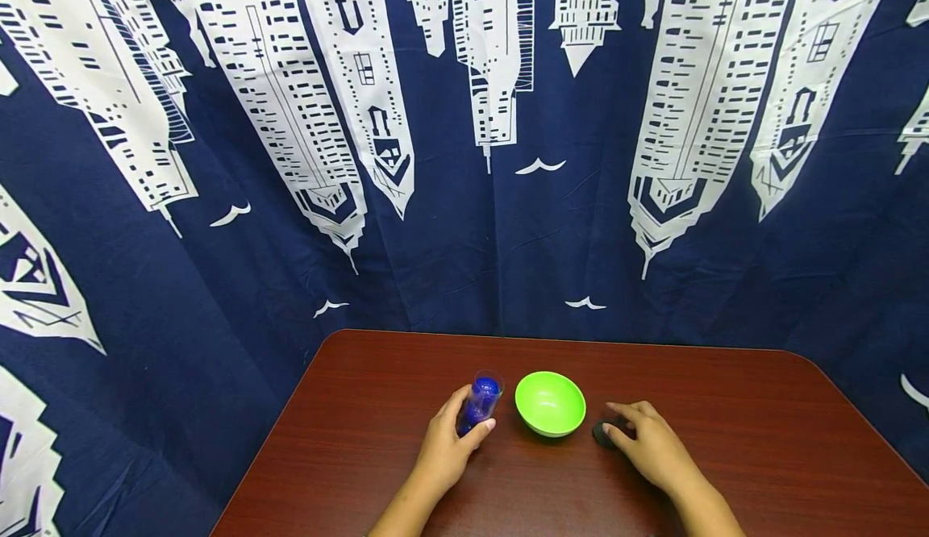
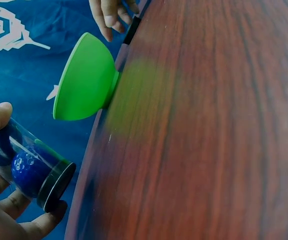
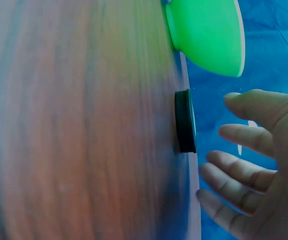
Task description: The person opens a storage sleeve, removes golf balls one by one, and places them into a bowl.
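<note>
The blue tube point(image 1: 480, 402), a clear cylinder with blue balls inside, stands slightly tilted on the brown table point(image 1: 726, 408) just left of a green bowl point(image 1: 550, 402). In the head view the left hand point(image 1: 446, 448) curls its thumb and fingers round the tube's lower part, while the right hand point(image 1: 651, 444) lies over a dark round lid point(image 1: 604, 432) to the bowl's right, behind them hangs a navy curtain point(image 1: 464, 158) printed with white skyscrapers.

The left wrist view adds what the head view hides: the tube point(image 2: 31, 167) ends in a black cap point(image 2: 55, 186), and a blue ball shows through its wall, gripped by the left hand point(image 2: 4, 210); the bowl point(image 2: 86, 77) sits just beside it.

The right wrist view shows the lid point(image 3: 185, 121) lying flat on the table, and the right hand point(image 3: 256, 165) hovering over it with relaxed, spread fingers, not touching.
</note>
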A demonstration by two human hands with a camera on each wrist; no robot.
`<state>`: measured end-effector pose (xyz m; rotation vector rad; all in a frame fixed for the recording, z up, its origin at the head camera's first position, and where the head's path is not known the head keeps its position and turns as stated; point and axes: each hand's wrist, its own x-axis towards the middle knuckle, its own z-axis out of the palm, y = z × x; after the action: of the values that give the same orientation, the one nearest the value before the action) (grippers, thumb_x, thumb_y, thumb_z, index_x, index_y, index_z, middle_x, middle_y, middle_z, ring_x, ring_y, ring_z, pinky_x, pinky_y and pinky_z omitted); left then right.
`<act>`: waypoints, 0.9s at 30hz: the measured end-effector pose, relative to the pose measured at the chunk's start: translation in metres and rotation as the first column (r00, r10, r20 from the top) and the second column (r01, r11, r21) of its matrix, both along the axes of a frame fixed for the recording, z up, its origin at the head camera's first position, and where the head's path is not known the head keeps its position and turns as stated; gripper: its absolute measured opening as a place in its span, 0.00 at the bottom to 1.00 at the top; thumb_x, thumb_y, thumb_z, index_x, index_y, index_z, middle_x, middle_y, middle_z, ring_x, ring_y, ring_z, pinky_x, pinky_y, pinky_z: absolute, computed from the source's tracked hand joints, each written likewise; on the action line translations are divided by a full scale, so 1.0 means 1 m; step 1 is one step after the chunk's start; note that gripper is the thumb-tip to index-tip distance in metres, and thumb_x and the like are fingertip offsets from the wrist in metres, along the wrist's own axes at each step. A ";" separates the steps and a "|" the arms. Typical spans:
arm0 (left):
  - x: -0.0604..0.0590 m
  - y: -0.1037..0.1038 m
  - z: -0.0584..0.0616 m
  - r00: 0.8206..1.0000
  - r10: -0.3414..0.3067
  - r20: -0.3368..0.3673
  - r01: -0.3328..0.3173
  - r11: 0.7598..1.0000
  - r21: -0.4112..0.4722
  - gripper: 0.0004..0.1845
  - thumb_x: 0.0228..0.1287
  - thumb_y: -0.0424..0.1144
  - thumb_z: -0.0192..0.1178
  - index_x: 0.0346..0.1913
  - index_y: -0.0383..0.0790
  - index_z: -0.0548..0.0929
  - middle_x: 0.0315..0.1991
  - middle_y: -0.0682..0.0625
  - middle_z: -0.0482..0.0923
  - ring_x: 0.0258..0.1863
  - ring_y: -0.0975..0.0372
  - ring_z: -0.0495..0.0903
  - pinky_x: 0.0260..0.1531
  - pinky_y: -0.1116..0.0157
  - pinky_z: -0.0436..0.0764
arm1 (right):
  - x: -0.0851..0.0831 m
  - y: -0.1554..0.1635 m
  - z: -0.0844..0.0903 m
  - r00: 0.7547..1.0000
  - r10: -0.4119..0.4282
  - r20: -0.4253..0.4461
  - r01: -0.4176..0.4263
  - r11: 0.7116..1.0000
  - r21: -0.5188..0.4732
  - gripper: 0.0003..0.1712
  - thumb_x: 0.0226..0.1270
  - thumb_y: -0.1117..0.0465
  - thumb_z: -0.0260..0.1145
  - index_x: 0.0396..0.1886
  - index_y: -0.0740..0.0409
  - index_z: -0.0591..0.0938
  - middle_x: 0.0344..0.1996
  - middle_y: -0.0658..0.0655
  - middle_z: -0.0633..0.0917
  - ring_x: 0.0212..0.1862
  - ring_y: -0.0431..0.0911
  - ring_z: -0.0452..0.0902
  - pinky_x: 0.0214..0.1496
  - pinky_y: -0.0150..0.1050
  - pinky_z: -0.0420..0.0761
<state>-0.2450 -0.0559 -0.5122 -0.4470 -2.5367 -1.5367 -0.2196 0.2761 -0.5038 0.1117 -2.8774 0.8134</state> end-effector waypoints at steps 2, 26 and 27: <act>0.000 -0.001 0.001 1.000 0.004 -0.001 -0.004 1.000 0.003 0.34 0.67 0.55 0.65 0.71 0.45 0.70 0.65 0.43 0.78 0.61 0.52 0.80 0.61 0.46 0.79 | 0.001 0.000 0.001 0.999 -0.004 -0.053 0.004 1.000 -0.015 0.25 0.70 0.54 0.68 0.63 0.60 0.81 0.50 0.61 0.81 0.50 0.54 0.81 0.52 0.58 0.81; -0.001 0.002 0.012 0.999 0.000 -0.047 -0.002 0.999 -0.043 0.32 0.63 0.52 0.70 0.70 0.61 0.74 0.58 0.52 0.81 0.56 0.55 0.81 0.55 0.49 0.82 | 0.001 -0.023 0.023 0.950 0.063 -0.305 -0.131 0.969 -0.208 0.16 0.72 0.60 0.66 0.58 0.52 0.83 0.48 0.49 0.83 0.44 0.28 0.76 0.45 0.30 0.83; 0.000 0.003 0.012 0.999 -0.003 -0.053 0.000 0.999 -0.044 0.32 0.62 0.52 0.70 0.69 0.60 0.74 0.58 0.52 0.81 0.56 0.56 0.81 0.54 0.50 0.82 | 0.001 -0.026 0.024 0.950 0.069 -0.303 -0.140 0.965 -0.220 0.17 0.72 0.60 0.66 0.58 0.52 0.83 0.48 0.49 0.83 0.44 0.28 0.77 0.45 0.30 0.83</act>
<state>-0.2455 -0.0530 -0.5004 -0.4885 -2.5348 -1.4528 -0.2183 0.2503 -0.4802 0.3311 -2.4929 1.0577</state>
